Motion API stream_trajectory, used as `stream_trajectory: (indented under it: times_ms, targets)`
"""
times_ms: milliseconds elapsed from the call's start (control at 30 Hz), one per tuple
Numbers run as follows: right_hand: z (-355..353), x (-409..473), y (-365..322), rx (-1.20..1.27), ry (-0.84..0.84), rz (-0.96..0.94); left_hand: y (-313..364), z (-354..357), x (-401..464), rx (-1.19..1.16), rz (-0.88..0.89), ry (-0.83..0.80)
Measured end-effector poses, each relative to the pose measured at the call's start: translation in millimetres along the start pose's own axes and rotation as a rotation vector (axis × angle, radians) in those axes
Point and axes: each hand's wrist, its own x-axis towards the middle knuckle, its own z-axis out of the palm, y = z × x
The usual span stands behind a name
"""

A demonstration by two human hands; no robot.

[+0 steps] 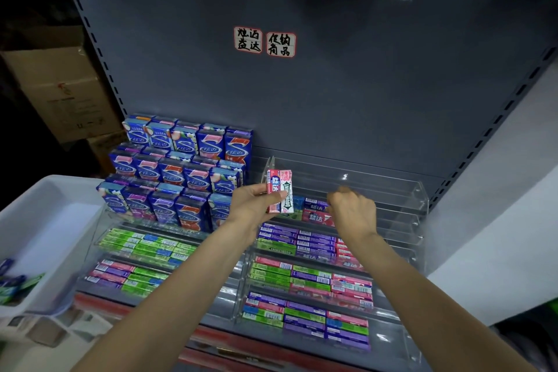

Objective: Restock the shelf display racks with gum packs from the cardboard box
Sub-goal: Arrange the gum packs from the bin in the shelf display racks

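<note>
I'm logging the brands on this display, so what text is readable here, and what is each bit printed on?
"炫迈 益达": left handwritten sticker on the shelf back panel.
"促销商品": right handwritten sticker, loosely written, so less sure.
"益达": pink gum pack gripped in the left hand.
"DOUBLEMINT": white gum pack beside it, upside down.
Blue box logos and barcode digits: too blurred.

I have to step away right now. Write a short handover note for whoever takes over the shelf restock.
Left hand holds two gum packs upright. Right hand is curled at the pink packs on the right clear rack; whether it grips one is unclear. Lower tiers and the left rack look stocked. The right rack's top tiers are empty: fill them. White bin at left holds more packs.
</note>
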Motion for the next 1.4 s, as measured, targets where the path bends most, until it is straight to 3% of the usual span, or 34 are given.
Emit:
stream_trajectory:
  times_ms: [367, 833, 1100, 1267, 1400]
  targets:
    - [2, -7, 9, 0.224, 0.044, 0.005, -1, 5, -4, 0.001, 0.017, -0.012]
    - [-3, -7, 13, 0.441, -0.06, 0.036, -1, 9, -6, -0.008, 0.007, -0.031]
    - [-5, -7, 13, 0.548, -0.01, 0.032, -3, 14, -8, -0.003, 0.013, -0.029]
    - [-23, -10, 10, 1.062, -0.01, 0.018, -5, 21, -6, 0.031, 0.025, -0.011]
    - [-34, -10, 6, 1.334, -0.089, 0.048, -3, 31, -10, 0.112, 0.052, -0.104]
